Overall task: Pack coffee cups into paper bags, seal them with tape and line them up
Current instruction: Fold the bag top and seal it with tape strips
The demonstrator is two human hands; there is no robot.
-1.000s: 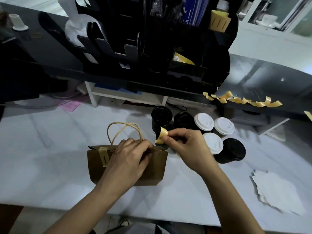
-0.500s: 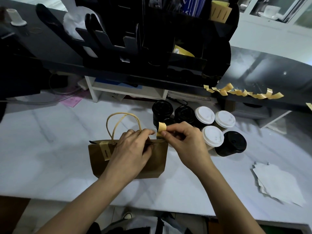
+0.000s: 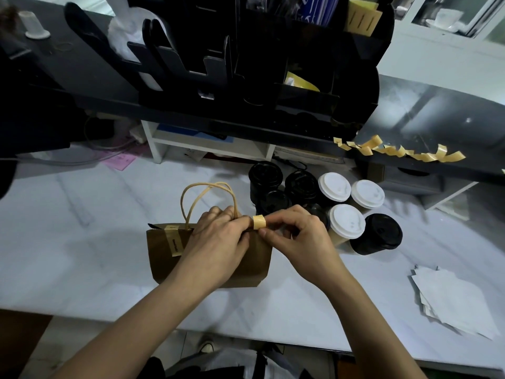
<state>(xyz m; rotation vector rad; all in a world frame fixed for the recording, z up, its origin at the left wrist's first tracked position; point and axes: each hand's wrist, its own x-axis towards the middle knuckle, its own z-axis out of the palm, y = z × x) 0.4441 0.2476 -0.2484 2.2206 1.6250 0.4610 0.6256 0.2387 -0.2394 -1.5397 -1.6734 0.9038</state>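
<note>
1. A brown paper bag (image 3: 166, 258) is stood upright near the front of the white bench (image 3: 68, 242), its mouth folded shut; its contents cannot be seen.
2. One strip (image 3: 173, 241) is already stuck over the top edge on the bag's left side — a first seal is judged done.
3. A second piece of tape (image 3: 259, 222) is pinched by the thumb and forefinger of the right hand (image 3: 297, 239) at the bag's top right, not yet pressed flat.
4. The bag's top is gripped by the left hand (image 3: 218, 242), fingers curled over the edge beside the handles (image 3: 207, 198).
5. Just right of the bag, a cluster of lidded cups (image 3: 322, 206) waits unpacked — some with black lids, some white.
6. More cut tape strips (image 3: 399, 151) hang from a dark shelf edge behind the cups.
7. No finished bags are seen lined up, so most of the task is judged to be left: this seal, the remaining cups, the lining up.
8. A stack of white paper (image 3: 453, 299) lies at the far right.
</note>
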